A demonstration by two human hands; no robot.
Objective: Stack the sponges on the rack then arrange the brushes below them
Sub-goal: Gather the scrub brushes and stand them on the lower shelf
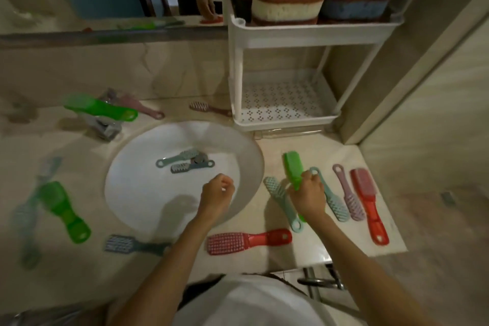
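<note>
As hand grips, green brush gleams

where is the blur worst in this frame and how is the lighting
Head view: dim, warm light; brushes at the far left, like the teal brush, smear with blur; the red brush near centre is sharper; the left hand throws a soft shadow into the sink.

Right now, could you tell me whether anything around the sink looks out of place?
Yes. A teal brush and a grey brush lie inside the sink rather than on the counter with the others. A green brush is also perched across the tap, tilted, where it might slide off.
</note>
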